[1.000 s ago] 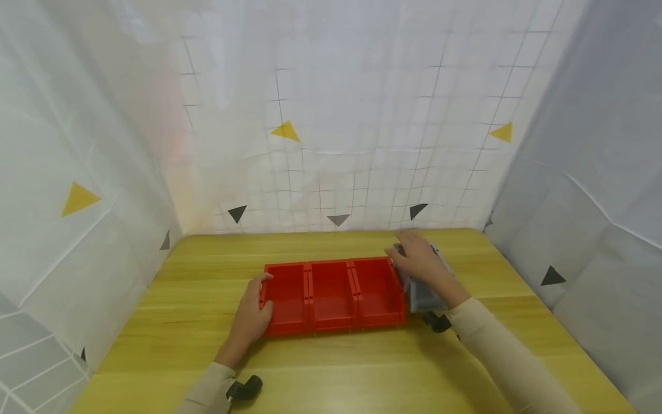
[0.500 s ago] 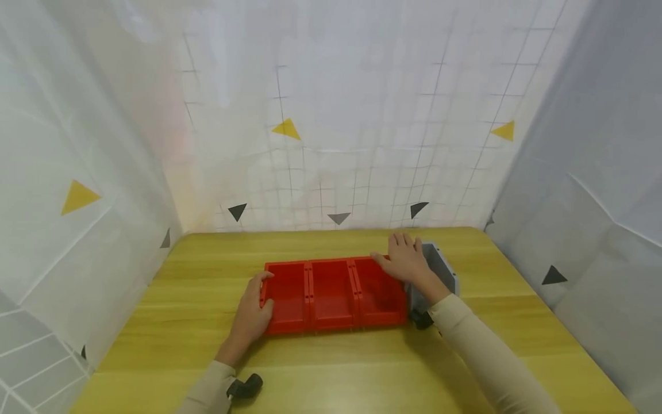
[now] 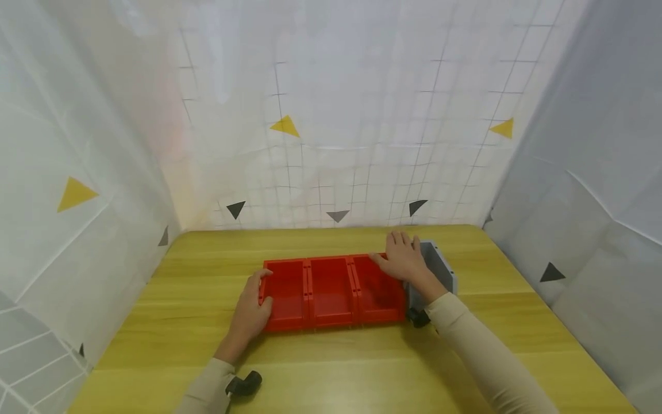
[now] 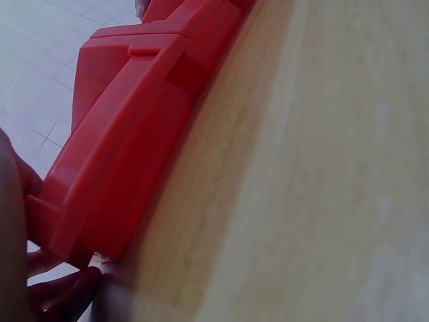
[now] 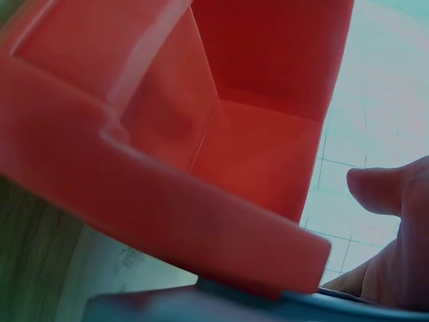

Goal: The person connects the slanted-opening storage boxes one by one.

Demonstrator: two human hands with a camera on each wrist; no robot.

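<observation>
Three red bins stand side by side: a left bin [image 3: 284,290], a middle bin [image 3: 331,287] and a right bin [image 3: 381,299]. At the row's left end, my left hand [image 3: 250,309] grips the left bin's side wall; the left wrist view shows fingers at that bin's edge. My right hand [image 3: 405,263] lies with straight fingers over the seam between the right bin and a grey bin [image 3: 441,267], partly covering both. In the right wrist view its thumb is apart from the red bin. Contact under the palm is hidden.
The bins stand on a yellow wood-grain table [image 3: 331,374]. A white sheet [image 3: 336,86] with grid lines and triangle marks rises behind it, and pale sheets flank both sides. Black wrist devices [image 3: 245,384] sit near the cuffs.
My right hand has shifted left from above the grey bin to the seam beside the right red bin. More of the grey bin's right wall shows. My left hand keeps its place.
</observation>
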